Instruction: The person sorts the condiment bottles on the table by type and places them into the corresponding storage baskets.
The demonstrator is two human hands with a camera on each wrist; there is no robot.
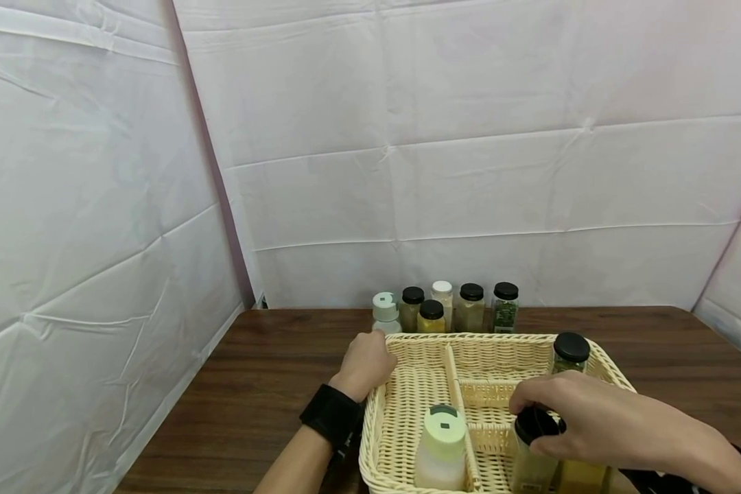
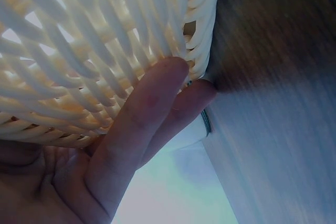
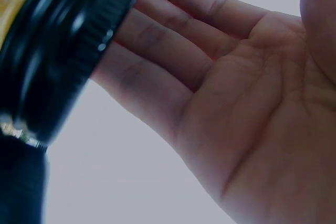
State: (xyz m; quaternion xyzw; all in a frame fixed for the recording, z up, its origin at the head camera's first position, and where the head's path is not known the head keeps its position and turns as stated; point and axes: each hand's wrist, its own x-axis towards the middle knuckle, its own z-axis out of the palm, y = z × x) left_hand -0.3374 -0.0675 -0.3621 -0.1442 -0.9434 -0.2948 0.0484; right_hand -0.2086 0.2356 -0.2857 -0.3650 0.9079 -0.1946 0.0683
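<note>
A cream wicker basket (image 1: 599, 367) with several compartments stands on the dark wooden table (image 1: 265, 370). My left hand (image 1: 367, 362) rests against its far left corner; in the left wrist view the straight fingers (image 2: 157, 98) touch the woven outer wall (image 2: 94, 51). My right hand (image 1: 568, 418) is over the front right compartment, its fingers (image 3: 157, 56) lying along the black cap (image 3: 58, 51) of a jar (image 1: 533, 446); the thumb stays off the cap. A yellow jar (image 1: 583, 477) stands right beside it, mostly hidden.
In the basket stand a white bottle with a pale green cap (image 1: 441, 446) and a black-capped jar (image 1: 571, 351). Behind the basket is a row of several spice jars (image 1: 471, 307) and a white-capped bottle (image 1: 385, 312). White sheets wall the table.
</note>
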